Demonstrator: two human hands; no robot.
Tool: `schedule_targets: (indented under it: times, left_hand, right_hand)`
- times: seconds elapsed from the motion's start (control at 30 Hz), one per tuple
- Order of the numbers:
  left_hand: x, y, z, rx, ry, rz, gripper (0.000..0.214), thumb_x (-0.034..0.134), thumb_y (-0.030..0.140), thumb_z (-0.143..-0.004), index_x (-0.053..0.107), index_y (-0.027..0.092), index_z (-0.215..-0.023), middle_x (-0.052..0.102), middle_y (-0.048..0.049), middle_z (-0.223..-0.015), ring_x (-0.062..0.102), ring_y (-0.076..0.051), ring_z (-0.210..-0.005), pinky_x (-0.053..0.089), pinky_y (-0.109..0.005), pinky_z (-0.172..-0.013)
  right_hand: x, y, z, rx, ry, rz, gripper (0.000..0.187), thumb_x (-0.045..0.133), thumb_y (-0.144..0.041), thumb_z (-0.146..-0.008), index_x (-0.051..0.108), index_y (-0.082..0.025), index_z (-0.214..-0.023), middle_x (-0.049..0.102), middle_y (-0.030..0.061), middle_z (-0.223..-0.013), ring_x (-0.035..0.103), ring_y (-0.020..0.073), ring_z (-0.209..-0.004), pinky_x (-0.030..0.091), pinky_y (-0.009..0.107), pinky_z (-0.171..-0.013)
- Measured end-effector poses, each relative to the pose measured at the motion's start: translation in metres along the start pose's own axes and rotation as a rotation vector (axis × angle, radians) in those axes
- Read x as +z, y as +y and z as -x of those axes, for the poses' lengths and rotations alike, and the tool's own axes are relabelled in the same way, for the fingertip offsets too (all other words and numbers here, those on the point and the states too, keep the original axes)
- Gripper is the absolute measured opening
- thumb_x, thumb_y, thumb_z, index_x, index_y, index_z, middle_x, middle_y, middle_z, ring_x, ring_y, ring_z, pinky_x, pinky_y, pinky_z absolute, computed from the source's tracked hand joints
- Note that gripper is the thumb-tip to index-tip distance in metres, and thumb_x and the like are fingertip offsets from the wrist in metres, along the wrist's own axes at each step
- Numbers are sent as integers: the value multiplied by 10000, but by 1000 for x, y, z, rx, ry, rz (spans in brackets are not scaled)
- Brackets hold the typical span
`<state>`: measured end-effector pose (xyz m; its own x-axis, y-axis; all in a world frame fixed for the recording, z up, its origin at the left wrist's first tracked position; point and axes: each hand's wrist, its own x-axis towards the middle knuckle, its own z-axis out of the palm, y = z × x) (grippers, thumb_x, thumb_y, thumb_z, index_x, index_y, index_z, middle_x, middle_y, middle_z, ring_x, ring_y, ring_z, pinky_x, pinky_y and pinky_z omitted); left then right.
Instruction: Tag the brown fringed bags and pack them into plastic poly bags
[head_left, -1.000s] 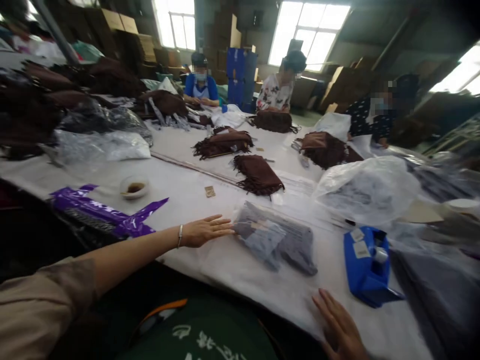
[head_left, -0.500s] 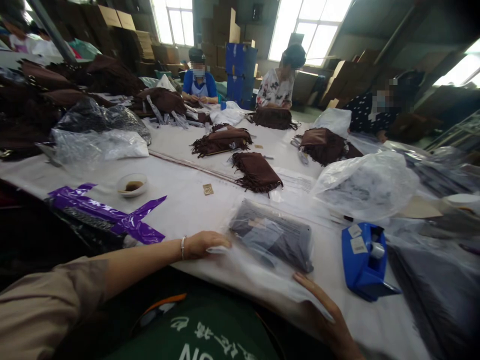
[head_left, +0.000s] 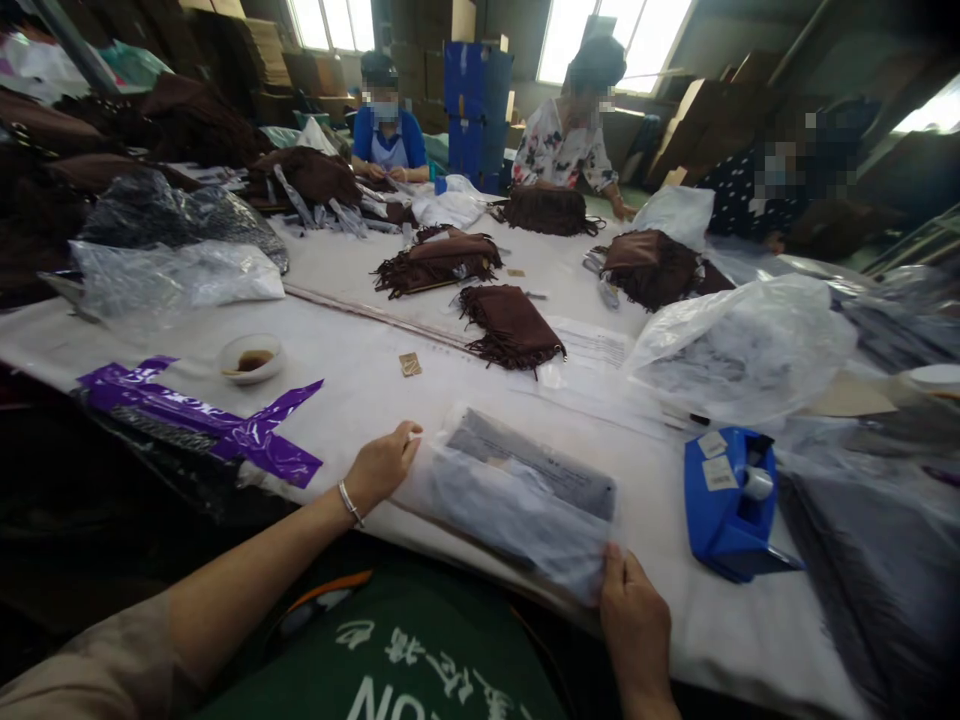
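Clear plastic bag around a folded grey item, lying on the white table cover directly in front of me, its long axis running crosswise, slanting down to the right. My hands are apart, with the bag between them. My right hand grips its near corner, making it the closer hand; my open left hand rests just beside its left edge. To the right sits a blue tape dispenser. Beyond, a brown fringed bag lies on the table, and a co-worker in blue sits across it.
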<state>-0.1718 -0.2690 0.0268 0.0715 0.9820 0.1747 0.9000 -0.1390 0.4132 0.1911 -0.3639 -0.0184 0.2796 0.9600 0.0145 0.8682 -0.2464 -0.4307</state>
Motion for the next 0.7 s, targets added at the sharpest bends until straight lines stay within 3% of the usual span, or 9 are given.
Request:
schedule_targets:
  times: [0.1,0.17,0.23,0.33,0.43,0.5,0.57,0.63,0.7]
  left_hand:
    - [-11,35,-12,264,150,16,280,420,256,-946,504,179,-1201,595,-101,-1122,508,-244,-1128,383,-416,-1000]
    - [-2,65,-16,463,61,95,300,487,317,-930,518,188,-1199,555,-97,-1207,389,-257,-1267,325,-430,-1070]
    - [20,88,-19,583,-73,166,296,603,388,-862,577,176,-1067,559,-102,-1181,380,-272,-1269,346,-424,-1055]
    - [54,100,-22,537,-179,269,210,688,334,-801,575,164,-851,583,-83,-1065,500,-236,-1098,407,-383,-975]
    - [68,95,-24,466,-172,354,162,682,257,-804,549,167,-781,576,-54,-1033,515,-202,-1013,401,-365,-956]
    - [69,92,-26,458,-164,385,152,671,250,-811,547,169,-778,569,-51,-1040,504,-206,-1027,392,-368,-958]
    - [68,90,-28,459,-168,401,141,654,252,-822,549,170,-778,564,-55,-1050,499,-212,-1037,392,-369,-951]
    - [68,89,-28,462,-170,406,134,641,254,-829,550,170,-777,562,-57,-1058,499,-215,-1041,393,-367,-945]
    - [69,90,-28,459,-165,399,129,632,257,-834,551,172,-779,564,-53,-1065,503,-217,-1041,390,-370,-944]
  right_hand:
    - [2,1,0,-37,47,58,520,170,-521,-930,587,-233,-813,620,69,-639,503,192,-487,261,306,-494]
    - [2,-2,0,26,12,63,486,200,-527,-925,569,-244,-782,611,55,-613,504,194,-488,255,299,-493]
    - [0,-4,-1,103,-62,26,469,218,-538,-922,559,-255,-767,604,35,-582,519,198,-501,276,293,-502]
    - [-7,-2,-4,171,-109,-54,455,280,-571,-905,571,-261,-744,614,22,-587,553,197,-554,327,287,-533]
    - [-18,11,-9,194,-71,-205,426,445,-607,-832,591,-238,-677,621,22,-607,569,184,-581,367,275,-537]
    - [-29,28,-16,278,18,-427,418,539,-610,-772,614,-208,-685,593,4,-561,566,166,-533,404,263,-516]
    - [-44,48,-27,366,206,-589,456,525,-609,-775,639,-171,-822,594,-4,-589,577,154,-530,454,260,-528]
    - [-63,67,-43,407,429,-607,530,445,-598,-818,608,-138,-1024,635,22,-718,613,160,-639,492,268,-595]
    - [-81,82,-63,408,554,-570,558,415,-579,-830,582,-129,-1115,662,58,-843,624,174,-764,499,277,-658]
